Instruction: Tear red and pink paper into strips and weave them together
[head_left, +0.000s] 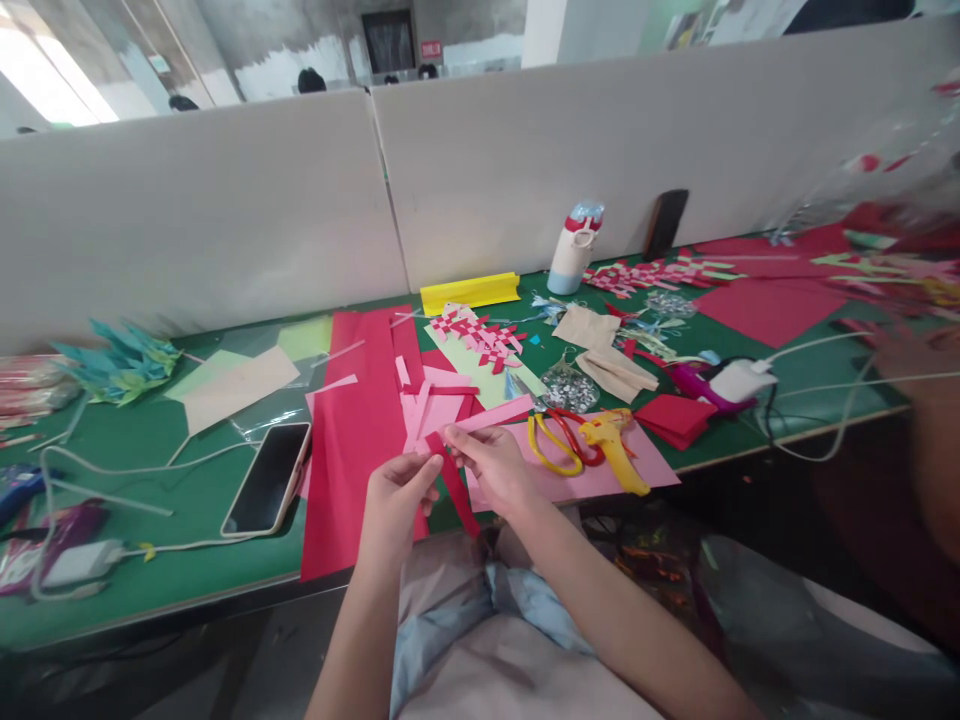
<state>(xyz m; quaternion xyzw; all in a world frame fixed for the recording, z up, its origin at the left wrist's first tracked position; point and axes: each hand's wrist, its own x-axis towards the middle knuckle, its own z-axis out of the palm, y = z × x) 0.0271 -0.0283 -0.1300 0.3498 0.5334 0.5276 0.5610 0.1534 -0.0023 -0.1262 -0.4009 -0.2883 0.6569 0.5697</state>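
Observation:
My left hand (397,495) and my right hand (495,468) meet fingertip to fingertip above the table's front edge. Between them is a red paper strip (456,490), whose free end hangs down toward my lap. A pink paper strip (499,412) reaches out to the right from my right fingertips, seemingly crossed with the red one; the crossing is partly covered by my fingers. Both hands are closed in a pinch. Just beyond lie loose pink and red strips (424,405) on red paper sheets (349,440). Farther back is a woven pink-and-red strip piece (480,335).
Red-and-yellow scissors (559,445) and a yellow glue gun (619,450) lie on pink paper at right. A phone (268,480) and white cables are at left. A bottle (576,250) stands by the grey partition (600,140). Another person's blurred arm (930,400) shows far right.

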